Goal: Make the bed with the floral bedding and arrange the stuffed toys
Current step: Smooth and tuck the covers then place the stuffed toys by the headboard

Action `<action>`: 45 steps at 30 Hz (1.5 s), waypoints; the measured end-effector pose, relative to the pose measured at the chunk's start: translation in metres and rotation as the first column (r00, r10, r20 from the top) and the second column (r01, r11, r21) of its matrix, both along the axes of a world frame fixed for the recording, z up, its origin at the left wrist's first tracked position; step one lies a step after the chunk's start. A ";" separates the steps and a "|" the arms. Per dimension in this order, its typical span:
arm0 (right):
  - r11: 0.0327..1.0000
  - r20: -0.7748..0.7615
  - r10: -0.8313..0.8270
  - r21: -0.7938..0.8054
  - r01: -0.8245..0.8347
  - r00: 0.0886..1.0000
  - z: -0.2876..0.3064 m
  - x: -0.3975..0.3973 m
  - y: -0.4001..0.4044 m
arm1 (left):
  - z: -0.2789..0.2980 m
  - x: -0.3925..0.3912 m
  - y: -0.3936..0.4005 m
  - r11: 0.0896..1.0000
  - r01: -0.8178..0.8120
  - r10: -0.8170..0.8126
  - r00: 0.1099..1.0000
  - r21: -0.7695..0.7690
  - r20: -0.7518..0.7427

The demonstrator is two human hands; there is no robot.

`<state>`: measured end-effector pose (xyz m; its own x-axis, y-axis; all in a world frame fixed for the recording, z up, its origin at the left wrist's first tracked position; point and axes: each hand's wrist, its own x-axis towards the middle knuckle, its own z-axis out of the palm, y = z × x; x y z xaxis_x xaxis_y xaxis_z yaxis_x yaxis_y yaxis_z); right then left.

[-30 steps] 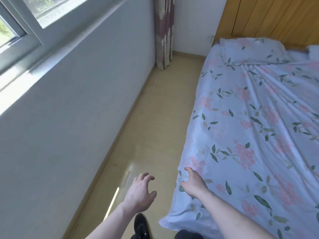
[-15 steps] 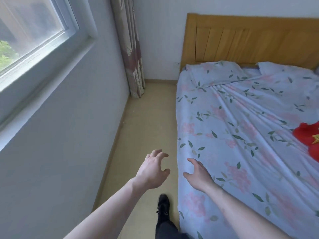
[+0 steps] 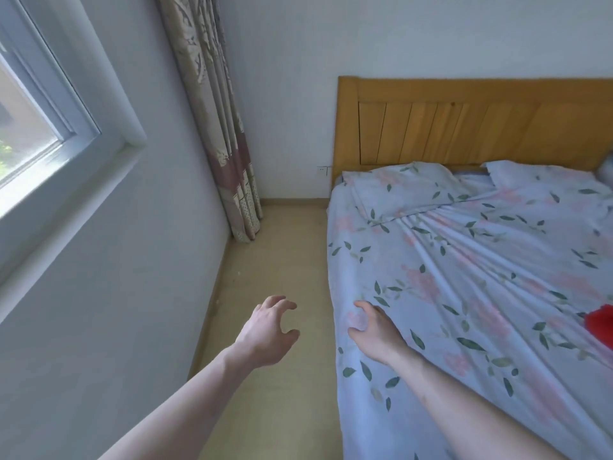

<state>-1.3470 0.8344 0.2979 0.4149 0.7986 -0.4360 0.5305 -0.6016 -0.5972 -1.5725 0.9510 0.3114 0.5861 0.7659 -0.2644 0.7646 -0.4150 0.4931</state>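
Presently spread across the right half of the frame: light-blue floral cotton sheet (image 3: 464, 277), soft, light, easily wrinkled, creased in fanned folds toward the flat floral pillow (image 3: 398, 187) below the wooden slatted headboard (image 3: 464, 127). Right hand (image 3: 374, 333), lower centre, resting on the sheet's near edge, fingers loosely curved, pinching nothing. Left hand (image 3: 265, 330), over the beige floor (image 3: 282, 260), empty, fingers spread and hooked. Best gripped along the hanging side edge. Red plush toy (image 3: 600, 323) at right edge.

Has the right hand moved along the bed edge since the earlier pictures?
Yes. The right hand is now further along the floral bedding, closer to the wooden headboard than one second ago.
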 end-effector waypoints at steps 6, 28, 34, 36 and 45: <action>1.000 0.009 -0.003 0.031 0.002 1.000 0.004 0.038 0.110 | -0.010 0.040 0.117 1.000 0.017 -0.017 1.000 -0.003 -0.011; 0.937 0.071 -0.344 -0.030 0.347 0.936 -0.018 0.285 0.397 | -0.030 0.340 0.502 0.947 0.310 -0.304 0.950 -0.082 0.072; 0.942 0.056 -0.325 -0.063 0.329 0.944 -0.041 0.375 0.486 | -0.054 0.419 0.583 0.950 0.278 -0.283 0.959 -0.141 -0.014; 0.951 0.041 -0.300 -0.064 0.303 0.953 -0.052 0.417 0.527 | -0.067 0.449 0.624 0.955 0.237 -0.248 0.968 -0.181 -0.039; 0.963 0.030 -0.245 -0.106 0.247 0.969 -0.078 0.534 0.643 | -0.114 0.551 0.749 0.958 0.136 -0.185 0.966 -0.254 -0.182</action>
<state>-0.8134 1.4769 0.2204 0.6005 0.6195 -0.5056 0.3673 -0.7754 -0.5138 -1.0217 1.7000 0.1972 0.6116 0.5666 -0.5521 0.7911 -0.4305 0.4346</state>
